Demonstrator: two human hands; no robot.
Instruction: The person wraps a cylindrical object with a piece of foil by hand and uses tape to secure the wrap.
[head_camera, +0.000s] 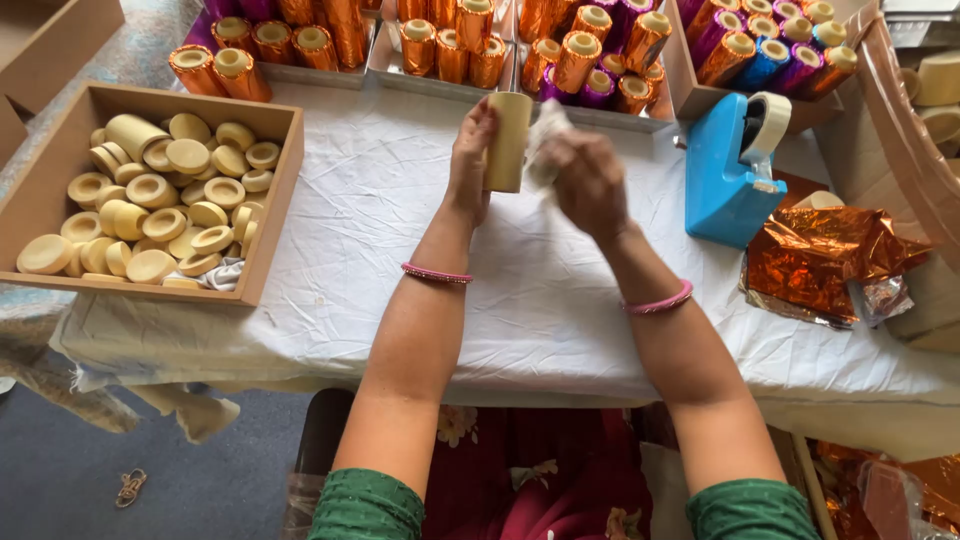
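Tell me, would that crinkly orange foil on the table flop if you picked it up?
Probably: the orange foil sheet lies creased and rumpled, so it likely bends and droops. It looks thin, so probably very light and easy to tear.

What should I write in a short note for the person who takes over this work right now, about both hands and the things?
Left hand: holds the bare cream cylinder upright above the white cloth.
Right hand: presses a crumpled white rag against the cylinder.
Wooden box, left: bare cream caps and cylinders.
Trays at the far edge: foil-wrapped cylinders, mostly orange, some purple and blue.
Right: blue tape dispenser, orange foil sheets.
Done: many pieces wrapped. Left: the held cylinder has no foil; the box holds many bare pieces.
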